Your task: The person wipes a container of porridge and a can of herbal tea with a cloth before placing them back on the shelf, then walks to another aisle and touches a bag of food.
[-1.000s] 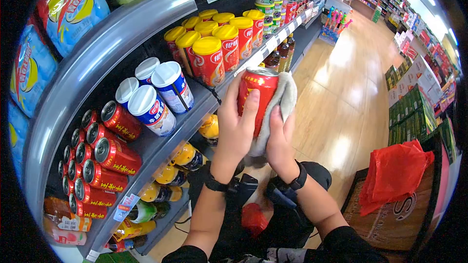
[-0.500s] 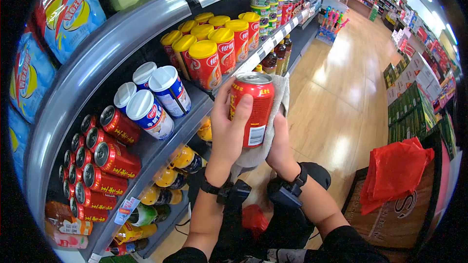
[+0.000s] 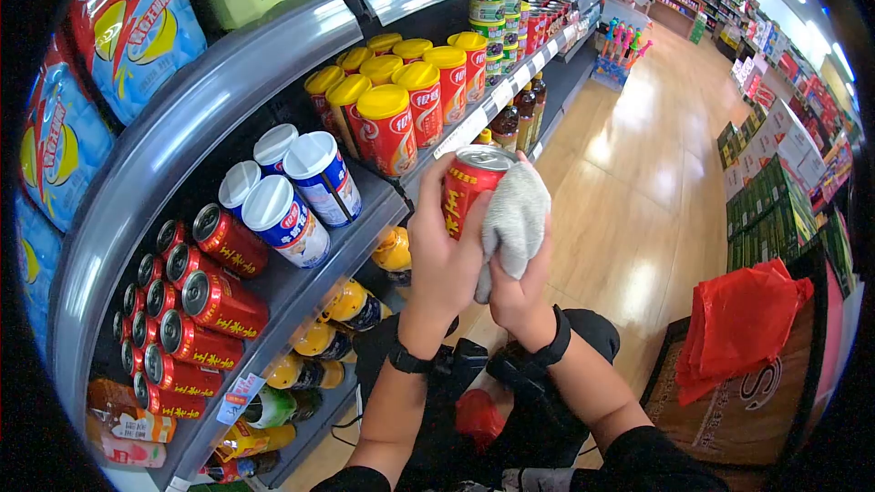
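Centre of frame: left hand gripped red can; right hand pressed grey cloth against it. Blue-and-white tubs stood left of centre, near red cans, lower left.

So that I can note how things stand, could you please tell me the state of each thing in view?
Red can: held, top up, partly covered.
Left hand: closed around the red can.
Grey cloth: bunched against the red can.
Right hand: gripping the grey cloth.
Yellow-lidded tubs: standing, lids on.
White-lidded tubs: standing, lids on.
Shelf cans: grouped, tops showing.
Red sheets: piled together.
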{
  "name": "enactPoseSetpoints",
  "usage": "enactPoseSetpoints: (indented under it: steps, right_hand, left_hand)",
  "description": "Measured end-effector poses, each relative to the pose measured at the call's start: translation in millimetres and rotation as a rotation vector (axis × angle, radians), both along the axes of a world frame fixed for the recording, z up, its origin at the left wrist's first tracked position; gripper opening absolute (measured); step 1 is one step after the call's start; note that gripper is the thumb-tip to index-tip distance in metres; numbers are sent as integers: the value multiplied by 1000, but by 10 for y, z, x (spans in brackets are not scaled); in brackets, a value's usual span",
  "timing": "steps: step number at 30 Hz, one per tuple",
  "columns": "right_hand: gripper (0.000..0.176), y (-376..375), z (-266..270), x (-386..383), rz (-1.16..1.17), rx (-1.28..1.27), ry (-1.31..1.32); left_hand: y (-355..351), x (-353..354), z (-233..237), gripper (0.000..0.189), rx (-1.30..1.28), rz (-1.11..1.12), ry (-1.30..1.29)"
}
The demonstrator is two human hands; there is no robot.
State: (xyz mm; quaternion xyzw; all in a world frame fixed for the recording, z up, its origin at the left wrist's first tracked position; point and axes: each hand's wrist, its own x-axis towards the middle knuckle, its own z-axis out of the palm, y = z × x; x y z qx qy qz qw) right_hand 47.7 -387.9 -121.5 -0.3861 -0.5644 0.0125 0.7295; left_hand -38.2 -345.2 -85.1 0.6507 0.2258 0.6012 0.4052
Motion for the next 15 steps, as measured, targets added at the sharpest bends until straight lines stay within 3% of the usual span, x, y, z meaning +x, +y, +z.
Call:
enactPoseSetpoints:
  steps: [3,10,12,15]
  right_hand:
    - [65,-110,-52,-30,204,-161,302]
    - [61,-112,42,-63,350,-270,579]
    - [61,-96,-30,-27,611,-305,697]
    - [56,-66,-54,-59,497,-251,634]
  left_hand:
    - [-58,-22,74,48,-43,-23,19]
    - [-28,-107,85,51,-149,-164,-77]
    - [-5,-114,89,50,-157,-209,-167]
    - [-4,-95,86,46,-158,-224,-156]
